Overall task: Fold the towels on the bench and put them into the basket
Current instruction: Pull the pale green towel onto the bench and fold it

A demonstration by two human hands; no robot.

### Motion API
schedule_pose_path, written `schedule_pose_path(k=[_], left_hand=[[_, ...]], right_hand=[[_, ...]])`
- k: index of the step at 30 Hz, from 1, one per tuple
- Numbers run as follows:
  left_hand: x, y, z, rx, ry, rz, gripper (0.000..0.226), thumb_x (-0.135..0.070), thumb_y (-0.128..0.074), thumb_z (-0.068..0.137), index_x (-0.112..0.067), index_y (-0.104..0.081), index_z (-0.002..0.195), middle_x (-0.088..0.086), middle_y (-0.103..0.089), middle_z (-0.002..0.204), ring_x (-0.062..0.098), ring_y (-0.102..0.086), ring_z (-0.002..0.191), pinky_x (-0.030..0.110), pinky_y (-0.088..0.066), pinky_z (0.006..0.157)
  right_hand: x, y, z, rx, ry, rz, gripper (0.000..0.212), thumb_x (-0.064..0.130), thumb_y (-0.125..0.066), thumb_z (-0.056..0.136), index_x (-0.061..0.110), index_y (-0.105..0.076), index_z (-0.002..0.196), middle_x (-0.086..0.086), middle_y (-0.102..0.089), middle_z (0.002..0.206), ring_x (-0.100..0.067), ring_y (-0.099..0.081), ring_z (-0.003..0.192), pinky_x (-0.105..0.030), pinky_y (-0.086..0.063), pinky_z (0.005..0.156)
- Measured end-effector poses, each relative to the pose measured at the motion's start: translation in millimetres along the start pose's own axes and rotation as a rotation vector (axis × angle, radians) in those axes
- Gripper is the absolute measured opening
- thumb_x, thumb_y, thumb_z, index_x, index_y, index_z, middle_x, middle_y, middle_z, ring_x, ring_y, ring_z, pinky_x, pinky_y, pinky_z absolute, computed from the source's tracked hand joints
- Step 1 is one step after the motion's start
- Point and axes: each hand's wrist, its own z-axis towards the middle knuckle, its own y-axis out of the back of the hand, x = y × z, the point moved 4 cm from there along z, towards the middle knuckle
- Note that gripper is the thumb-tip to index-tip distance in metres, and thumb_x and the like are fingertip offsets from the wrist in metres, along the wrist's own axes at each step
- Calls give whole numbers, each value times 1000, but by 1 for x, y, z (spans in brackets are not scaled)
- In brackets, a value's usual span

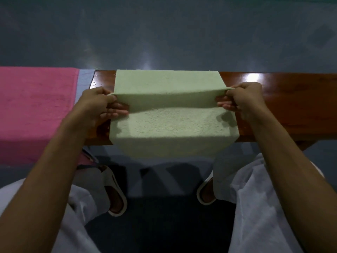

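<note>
Bench (284, 110) of glossy brown wood on grey floor (164, 33), green towel (167, 81) across

The green towel (167, 123) lies across the brown worktop (284, 106). Its near end hangs over the front edge, and a fold across its middle is lifted taut. The pink towel (34, 106) lies spread to its left, not touching.

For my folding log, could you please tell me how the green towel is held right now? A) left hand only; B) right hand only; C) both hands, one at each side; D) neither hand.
C: the left hand and the right hand each pinch one side of the green towel on the bench.
</note>
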Motion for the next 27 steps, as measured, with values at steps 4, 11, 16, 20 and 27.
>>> schedule_pose_path(k=[4, 11, 16, 20, 27], left_hand=[[-9, -4, 10, -6, 15, -121, 8, -9, -47, 108, -14, -51, 103, 20, -76, 98, 23, -77, 69, 23, -58, 55], [-78, -7, 13, 181, -564, -556, 10, -13, -45, 108, -19, -49, 103, 3, -73, 110, 23, -69, 115, 39, -56, 97], [-92, 13, -1, 300, -755, -512, 8, -19, -55, 105, -20, -47, 104, -1, -71, 123, 28, -57, 135, 44, -50, 107], [-56, 14, 1, 223, -618, -326, 12, -22, -67, 99, -30, -60, 92, 10, -68, 129, 29, -63, 128, 40, -57, 98], [-17, 21, 0, 59, -473, 327, 4, -13, -58, 104, -14, -62, 104, 7, -74, 111, 16, -74, 100, 34, -59, 77]], right_hand=[[7, -4, 6, -35, 23, -50, 14, -4, -47, 100, 2, -53, 110, -25, -71, 100, -30, -77, 67, -27, -58, 48], [100, 14, -12, -155, 750, 130, 15, 8, -50, 91, 21, -48, 97, -12, -59, 104, -33, -70, 103, -47, -62, 85], [99, 23, -27, 16, 746, 374, 11, 3, -45, 99, 12, -43, 105, -28, -57, 129, -33, -66, 120, -47, -57, 99], [57, 20, -31, 21, 607, 189, 14, 6, -46, 97, 20, -45, 98, -26, -63, 124, -28, -74, 106, -47, -60, 92], [22, 39, -19, 91, 485, -335, 21, 16, -61, 91, 34, -56, 84, -17, -74, 98, -32, -75, 85, -56, -62, 76]])
